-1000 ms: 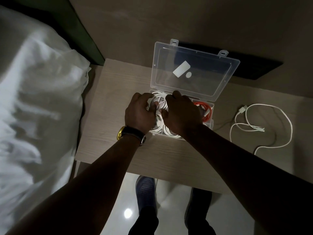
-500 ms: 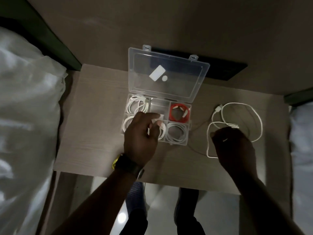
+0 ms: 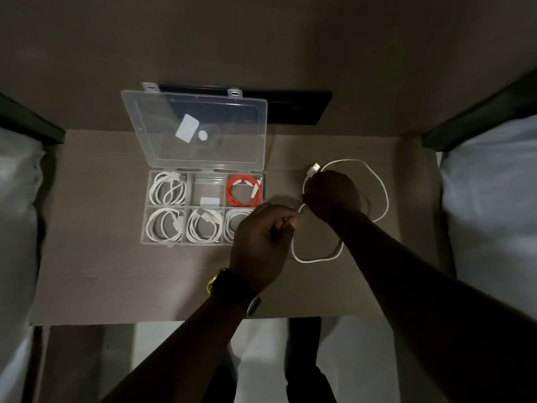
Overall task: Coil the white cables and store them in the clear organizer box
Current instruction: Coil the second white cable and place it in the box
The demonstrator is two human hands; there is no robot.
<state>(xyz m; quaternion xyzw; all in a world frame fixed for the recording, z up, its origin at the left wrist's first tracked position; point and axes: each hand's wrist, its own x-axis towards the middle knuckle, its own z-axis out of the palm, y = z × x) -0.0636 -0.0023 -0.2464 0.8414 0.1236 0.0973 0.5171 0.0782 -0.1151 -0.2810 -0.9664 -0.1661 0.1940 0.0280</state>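
1. Dim light falls on a pale wood-grain table (image 3: 116,271) at centre frame, with white bedding (image 3: 491,199) at the right edge and more at the left edge.
2. Your right hand (image 3: 331,196), right of centre, is curled shut around the loose white cable (image 3: 385,196); its USB plug (image 3: 313,170) sticks out just above your knuckles.
3. Your left hand (image 3: 261,245), lower and to the left, pinches a lower stretch of that same cable between fingertips; a watch (image 3: 229,289) sits on that wrist.
4. Cable loops spread on the table around and below your right hand.
5. Left of your hands, the clear organizer box (image 3: 145,222) lies with its lid (image 3: 194,129) raised open.
6. Four compartments hold coiled white cables (image 3: 168,189), the upper right one an orange cable (image 3: 244,190), and the upper middle one a small white piece (image 3: 209,201).
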